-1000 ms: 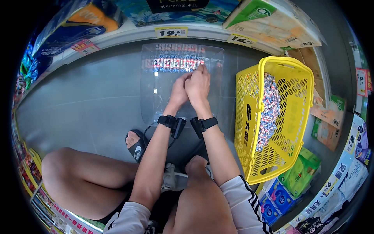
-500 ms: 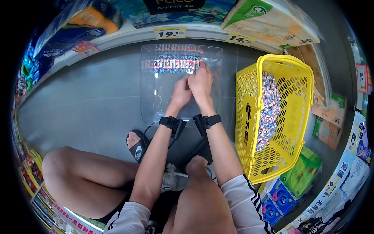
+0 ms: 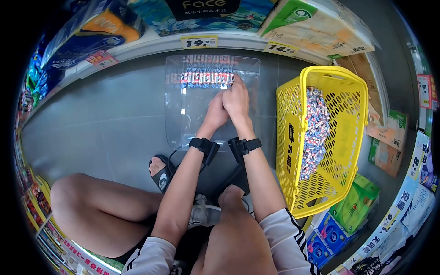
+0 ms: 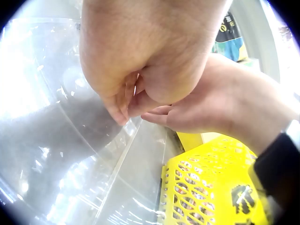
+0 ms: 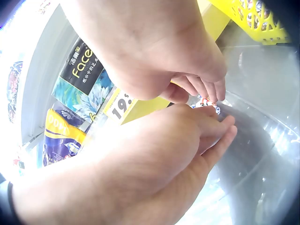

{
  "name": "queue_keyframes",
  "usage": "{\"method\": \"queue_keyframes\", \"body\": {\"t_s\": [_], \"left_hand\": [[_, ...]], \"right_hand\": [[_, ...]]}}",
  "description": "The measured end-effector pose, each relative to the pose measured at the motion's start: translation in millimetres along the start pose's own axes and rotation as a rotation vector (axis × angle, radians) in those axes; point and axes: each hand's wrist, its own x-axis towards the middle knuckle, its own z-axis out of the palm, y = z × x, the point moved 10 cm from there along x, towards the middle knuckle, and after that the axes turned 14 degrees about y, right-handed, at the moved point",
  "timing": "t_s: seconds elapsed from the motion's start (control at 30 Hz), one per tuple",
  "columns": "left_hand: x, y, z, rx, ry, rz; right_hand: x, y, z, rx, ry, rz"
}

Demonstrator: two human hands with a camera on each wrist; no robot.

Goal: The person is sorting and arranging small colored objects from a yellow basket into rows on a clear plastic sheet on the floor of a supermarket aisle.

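A clear plastic bin point(image 3: 195, 121) lies in front of me, with a row of wrapped candies point(image 3: 206, 79) in red, white and blue side by side near its far end. My right hand point(image 3: 237, 101) reaches over it, fingertips at the right end of the row. In the right wrist view its curled fingers pinch down at a small wrapped candy point(image 5: 209, 104). The left hand point(image 3: 216, 112) is tucked against the right one, bent inward; in the left wrist view its fingers point(image 4: 117, 110) curve towards the thumb. I cannot tell whether its palm holds anything.
A yellow perforated basket point(image 3: 337, 69) stands right of the bin, with a heap of the same candies point(image 3: 315, 133) inside. Beyond the bin runs a shelf edge with price tags point(image 3: 199, 41) and tissue packs point(image 3: 316, 25). My sandalled foot point(image 3: 159, 172) is at the near left.
Both hands drew slightly back from the row, then the right fingertips came to its right end again. The candies in the row look much the same.
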Motion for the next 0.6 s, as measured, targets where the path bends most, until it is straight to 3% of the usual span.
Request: {"method": "queue_keyframes", "body": {"t_s": [0.13, 0.4, 0.6], "left_hand": [[-1.3, 2.6, -0.2, -0.024, 0.005, -0.046], [-3.0, 20.4, -2.8, 0.098, -0.020, 0.123], [-3.1, 21.8, 0.8, 0.106, -0.052, 0.119]], "right_hand": [[0.1, 2.2, -1.8, 0.011, 0.017, 0.009], [-3.8, 7.5, -2.9, -0.010, 0.008, 0.039], [-5.9, 11.0, -1.7, -0.003, 0.002, 0.045]]}}
